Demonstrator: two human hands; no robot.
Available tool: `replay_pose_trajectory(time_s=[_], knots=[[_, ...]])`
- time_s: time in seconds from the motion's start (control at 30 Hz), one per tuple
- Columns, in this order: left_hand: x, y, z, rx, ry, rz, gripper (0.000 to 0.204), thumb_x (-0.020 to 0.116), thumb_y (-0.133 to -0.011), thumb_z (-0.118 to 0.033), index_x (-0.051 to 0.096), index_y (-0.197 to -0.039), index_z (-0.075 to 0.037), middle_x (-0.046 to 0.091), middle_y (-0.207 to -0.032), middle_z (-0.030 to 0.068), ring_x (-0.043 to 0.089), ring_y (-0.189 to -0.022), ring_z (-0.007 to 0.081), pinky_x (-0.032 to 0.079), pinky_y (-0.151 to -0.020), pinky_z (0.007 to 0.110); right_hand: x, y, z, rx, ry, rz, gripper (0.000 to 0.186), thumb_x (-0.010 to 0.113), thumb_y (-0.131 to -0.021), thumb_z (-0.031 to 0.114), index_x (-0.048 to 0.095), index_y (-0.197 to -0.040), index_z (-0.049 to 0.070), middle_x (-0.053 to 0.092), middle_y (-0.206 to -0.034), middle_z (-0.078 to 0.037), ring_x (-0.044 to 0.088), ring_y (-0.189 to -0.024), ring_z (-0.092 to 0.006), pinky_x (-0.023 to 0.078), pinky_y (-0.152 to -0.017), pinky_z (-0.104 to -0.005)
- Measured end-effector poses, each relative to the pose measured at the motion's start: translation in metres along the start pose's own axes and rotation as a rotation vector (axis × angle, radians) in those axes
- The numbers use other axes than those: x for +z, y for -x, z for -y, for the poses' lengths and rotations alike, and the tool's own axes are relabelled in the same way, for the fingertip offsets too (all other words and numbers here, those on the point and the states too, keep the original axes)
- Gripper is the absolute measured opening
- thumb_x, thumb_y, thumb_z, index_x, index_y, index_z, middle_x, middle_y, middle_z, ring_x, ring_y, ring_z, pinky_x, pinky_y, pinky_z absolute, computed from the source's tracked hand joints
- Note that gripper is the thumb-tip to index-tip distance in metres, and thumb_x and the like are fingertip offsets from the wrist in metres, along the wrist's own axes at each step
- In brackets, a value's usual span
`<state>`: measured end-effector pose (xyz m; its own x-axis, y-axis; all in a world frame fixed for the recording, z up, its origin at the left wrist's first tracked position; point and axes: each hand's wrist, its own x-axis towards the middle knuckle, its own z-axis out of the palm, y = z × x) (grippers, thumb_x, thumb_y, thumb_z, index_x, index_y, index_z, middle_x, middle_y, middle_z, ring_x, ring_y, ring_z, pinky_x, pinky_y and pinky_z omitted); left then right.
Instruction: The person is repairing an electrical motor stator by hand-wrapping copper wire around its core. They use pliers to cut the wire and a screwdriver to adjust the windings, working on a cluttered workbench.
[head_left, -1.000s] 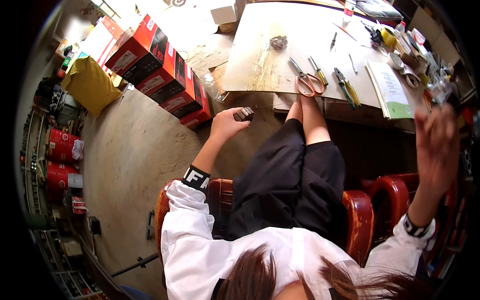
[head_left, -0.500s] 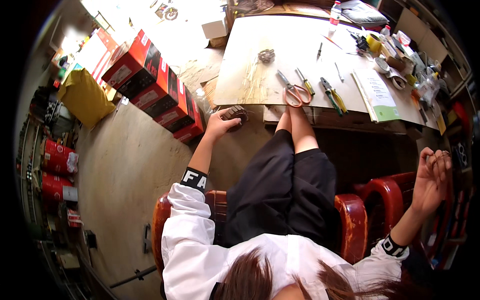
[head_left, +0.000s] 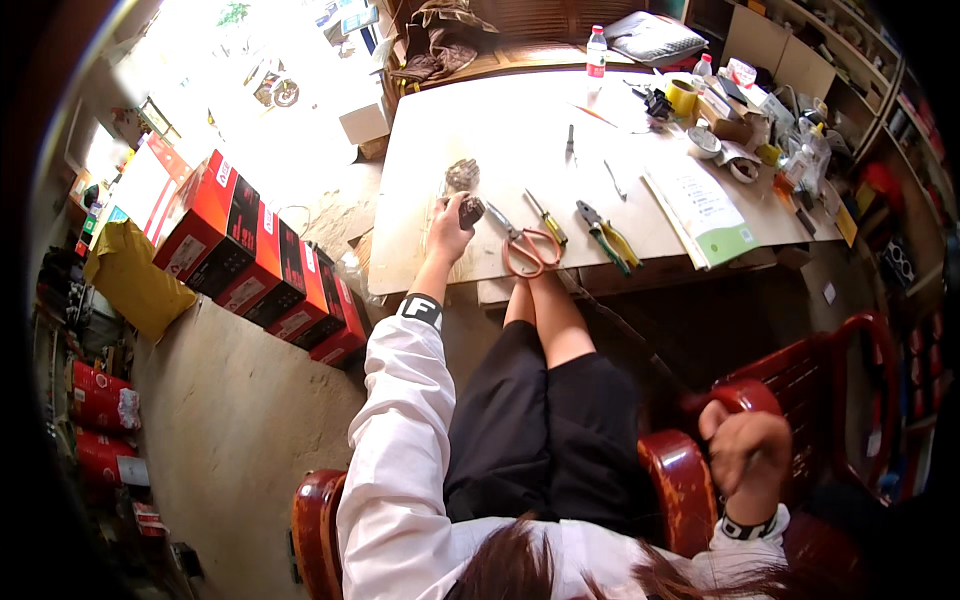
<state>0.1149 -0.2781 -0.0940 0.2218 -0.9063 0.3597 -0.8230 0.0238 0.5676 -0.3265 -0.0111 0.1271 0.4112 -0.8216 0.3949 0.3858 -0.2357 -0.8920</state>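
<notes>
My left hand (head_left: 446,238) extends over the near left part of a pale-topped bench (head_left: 510,120), fingers clamped on a small dark brown block (head_left: 471,211). The block sits on the near side of a brownish clump (head_left: 462,174) on the bench; whether the two touch, I cannot tell. My right hand (head_left: 748,450), blurred, is well apart from the block, near a red wooden armrest (head_left: 672,480); its fingers look bent, but I cannot tell whether they are together or hold anything.

Just right of the block lie orange-handled scissors (head_left: 515,235), then a yellow-handled screwdriver (head_left: 549,224) and pliers (head_left: 594,220) with green and yellow grips. Farther right is a white and green booklet (head_left: 695,210). A labelled bottle (head_left: 596,55) stands upright at the far side, with a yellow tape roll (head_left: 682,97) to its right among clutter. Left of the bench, red and black cartons (head_left: 240,255) line the floor beside a yellow sack (head_left: 138,280).
</notes>
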Motion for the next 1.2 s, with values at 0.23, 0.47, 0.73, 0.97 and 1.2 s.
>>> replay_pose_trajectory(time_s=[0.23, 0.47, 0.73, 0.97, 1.2], knots=[[0.026, -0.018, 0.026, 0.188, -0.185, 0.045, 0.073, 0.066, -0.071, 0.011, 0.047, -0.134, -0.021, 0.045, -0.138, 0.0156, 0.049, -0.124, 0.0390, 0.045, -0.102, 0.043, -0.014, -0.015, -0.009, 0.124, 0.074, 0.471, 0.023, 0.058, -0.097, 0.019, 0.063, -0.084, 0.001, 0.070, -0.078, -0.007, 0.066, -0.069, -0.0208, 0.043, -0.086, -0.0361], [0.026, -0.019, 0.000, 0.102, -0.269, 0.178, 0.075, 0.054, -0.081, 0.009, 0.034, -0.148, -0.020, 0.036, -0.147, 0.0193, 0.044, -0.131, 0.0375, 0.042, -0.106, 0.043, -0.010, -0.025, -0.013, 0.192, 0.107, 0.592, 0.008, 0.061, -0.089, 0.007, 0.062, -0.087, -0.001, 0.069, -0.080, -0.008, 0.065, -0.071, -0.0232, 0.045, -0.086, -0.0380], [-0.019, 0.007, -0.007, 0.024, -0.212, 0.081, 0.097, 0.077, -0.073, -0.013, 0.022, -0.154, -0.018, 0.030, -0.152, 0.0167, 0.032, -0.139, 0.0375, 0.030, -0.116, 0.042, 0.015, -0.037, -0.030, 0.246, -0.073, 0.542, 0.020, 0.055, -0.095, 0.013, 0.064, -0.082, 0.001, 0.070, -0.076, -0.005, 0.066, -0.068, -0.0183, 0.038, -0.093, -0.0368], [-0.080, 0.123, -0.153, 0.162, 0.832, -0.026, 0.024, 0.048, -0.100, -0.012, 0.065, -0.113, 0.000, 0.067, -0.113, 0.0145, 0.061, -0.112, 0.0279, 0.044, -0.099, 0.035, 0.027, -0.035, -0.046, 0.165, -0.354, 0.282, 0.026, 0.052, -0.100, 0.019, 0.061, -0.091, -0.003, 0.064, -0.065, -0.005, 0.062, -0.059, -0.0179, 0.028, -0.109, -0.0441], [-0.081, 0.187, -0.214, 0.398, 0.850, 0.038, 0.021, 0.061, -0.086, 0.002, 0.070, -0.105, -0.002, 0.060, -0.076, 0.0047, 0.060, -0.075, 0.0200, 0.044, -0.101, 0.042, 0.030, -0.064, -0.057, 0.049, -0.685, -0.242, 0.023, 0.051, -0.103, 0.019, 0.057, -0.117, 0.002, 0.051, -0.080, -0.002, 0.048, -0.067, -0.0103, 0.033, -0.112, -0.0395]])
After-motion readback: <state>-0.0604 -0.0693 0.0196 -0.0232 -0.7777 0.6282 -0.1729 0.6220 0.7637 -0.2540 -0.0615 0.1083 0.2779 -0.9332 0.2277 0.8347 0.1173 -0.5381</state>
